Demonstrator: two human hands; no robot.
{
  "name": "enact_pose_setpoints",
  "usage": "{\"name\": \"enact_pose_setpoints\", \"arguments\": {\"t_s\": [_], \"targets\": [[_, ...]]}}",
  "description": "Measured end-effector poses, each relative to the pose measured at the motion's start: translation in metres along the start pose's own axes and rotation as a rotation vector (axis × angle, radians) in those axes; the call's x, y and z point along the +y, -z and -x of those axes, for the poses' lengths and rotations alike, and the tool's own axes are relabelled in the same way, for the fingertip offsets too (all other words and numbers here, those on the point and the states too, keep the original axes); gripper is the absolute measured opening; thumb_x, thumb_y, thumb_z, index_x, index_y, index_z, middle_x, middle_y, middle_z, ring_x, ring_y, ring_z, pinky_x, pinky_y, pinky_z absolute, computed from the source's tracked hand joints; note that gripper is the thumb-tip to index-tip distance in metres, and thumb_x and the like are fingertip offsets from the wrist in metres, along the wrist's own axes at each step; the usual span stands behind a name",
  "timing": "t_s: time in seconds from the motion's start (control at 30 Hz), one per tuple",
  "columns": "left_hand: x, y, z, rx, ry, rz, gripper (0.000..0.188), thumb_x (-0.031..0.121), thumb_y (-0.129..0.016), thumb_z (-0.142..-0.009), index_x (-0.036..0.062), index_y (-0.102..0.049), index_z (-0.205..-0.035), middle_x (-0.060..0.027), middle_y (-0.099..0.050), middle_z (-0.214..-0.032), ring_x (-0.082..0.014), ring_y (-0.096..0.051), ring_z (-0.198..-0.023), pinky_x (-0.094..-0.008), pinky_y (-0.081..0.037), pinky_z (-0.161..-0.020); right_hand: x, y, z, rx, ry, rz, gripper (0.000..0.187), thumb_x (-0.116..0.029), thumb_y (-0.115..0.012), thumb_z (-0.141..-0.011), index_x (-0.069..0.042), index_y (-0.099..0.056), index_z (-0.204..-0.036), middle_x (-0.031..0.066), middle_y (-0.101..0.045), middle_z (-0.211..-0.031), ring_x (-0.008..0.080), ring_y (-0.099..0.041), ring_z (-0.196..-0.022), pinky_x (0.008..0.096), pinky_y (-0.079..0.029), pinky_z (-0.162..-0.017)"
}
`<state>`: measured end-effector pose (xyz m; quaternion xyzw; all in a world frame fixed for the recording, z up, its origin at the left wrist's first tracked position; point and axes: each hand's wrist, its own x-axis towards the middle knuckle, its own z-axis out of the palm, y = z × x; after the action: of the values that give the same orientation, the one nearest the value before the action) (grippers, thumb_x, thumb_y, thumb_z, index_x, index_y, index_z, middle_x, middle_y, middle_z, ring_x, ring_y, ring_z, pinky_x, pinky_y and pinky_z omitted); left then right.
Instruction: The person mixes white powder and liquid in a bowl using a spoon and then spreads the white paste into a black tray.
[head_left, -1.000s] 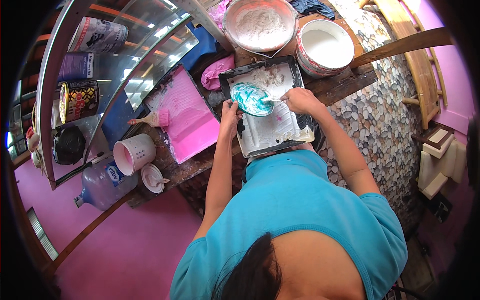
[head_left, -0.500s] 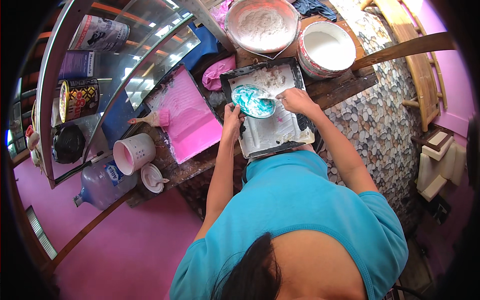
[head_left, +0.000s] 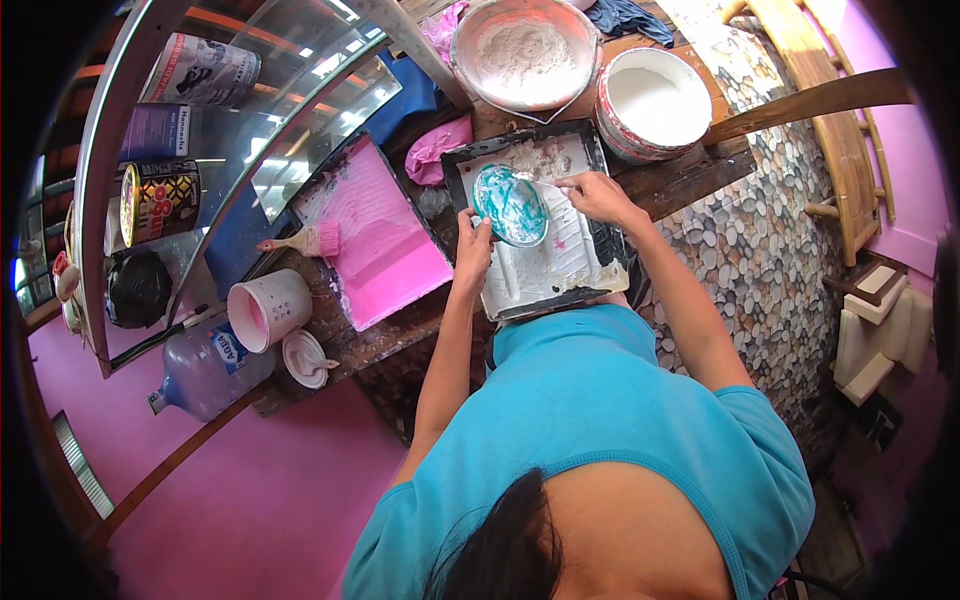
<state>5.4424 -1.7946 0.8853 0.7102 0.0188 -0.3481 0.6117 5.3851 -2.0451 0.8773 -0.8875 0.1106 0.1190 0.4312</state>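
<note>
My left hand grips the near left edge of a teal oval bowl, its inside smeared with white paste. In my right hand, the fingers pinch a thin, pale, spoon-like utensil whose far end reaches into the bowl at its right side. That end is hard to make out against the paste. The bowl is tilted and held over a black-rimmed paint tray coated in white. A lump of whitish powder or paste lies at the tray's far end.
Left of my left arm lies a pink paint tray with a paintbrush across its edge. Behind stand a basin of white powder and a bucket of white paint. Farther left are a white tub and a water jug.
The bowl has turned in my left hand and now shows a rounder opening. My right hand has shifted slightly, and the utensil has moved toward the bowl's upper right edge.
</note>
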Motion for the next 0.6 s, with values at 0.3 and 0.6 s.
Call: {"name": "enact_pose_setpoints", "arguments": {"t_s": [0.3,0.6], "targets": [[0.02,-0.005,0.005,-0.023,0.012,-0.019,0.032,0.022,-0.043,-0.095,0.004,-0.036,-0.121,0.0005,-0.047,-0.08,-0.0069,-0.039,-0.068,-0.0223,-0.033,-0.061,-0.039,-0.002,-0.011,0.023,-0.097,0.005,0.031,-0.019,-0.051,-0.081,-0.017,-0.065,-0.108,0.02,-0.064,-0.089,0.0357,-0.061,-0.085,0.0422,-0.047,-0.08],[0.013,-0.002,0.005,0.035,0.032,0.009,0.036,0.02,-0.039,-0.096,0.0027,-0.034,-0.127,0.0003,-0.044,-0.082,-0.0078,-0.038,-0.068,-0.0224,-0.034,-0.063,-0.022,0.001,0.022,0.08,-0.033,0.043,0.031,-0.019,-0.053,-0.081,-0.018,-0.065,-0.109,0.019,-0.064,-0.082,0.0338,-0.062,-0.076,0.0411,-0.048,-0.073]]}}
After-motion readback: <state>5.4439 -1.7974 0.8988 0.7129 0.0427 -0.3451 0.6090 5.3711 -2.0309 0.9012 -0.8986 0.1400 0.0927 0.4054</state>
